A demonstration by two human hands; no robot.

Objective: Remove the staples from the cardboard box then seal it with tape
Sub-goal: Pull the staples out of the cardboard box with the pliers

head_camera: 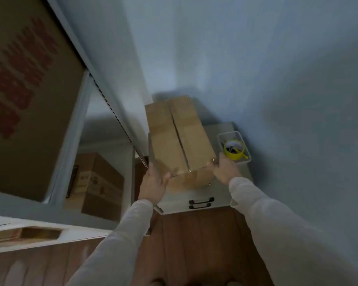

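A plain brown cardboard box (178,137) lies on top of a low white cabinet (196,198), its two top flaps closed with a dark seam down the middle. My left hand (154,182) grips the box's near left corner, thumb on the top edge. My right hand (223,168) grips the near right corner, where a small metal staple shows. A yellow roll of tape (234,150) sits in a white tray (222,135) just right of the box, with small dark tools inside it.
A white metal shelving rack (103,96) stands at the left with a big printed carton (23,96) on top and another carton (99,184) lower down. A pale wall lies behind and to the right. Wooden floor (196,240) is in front of the cabinet.
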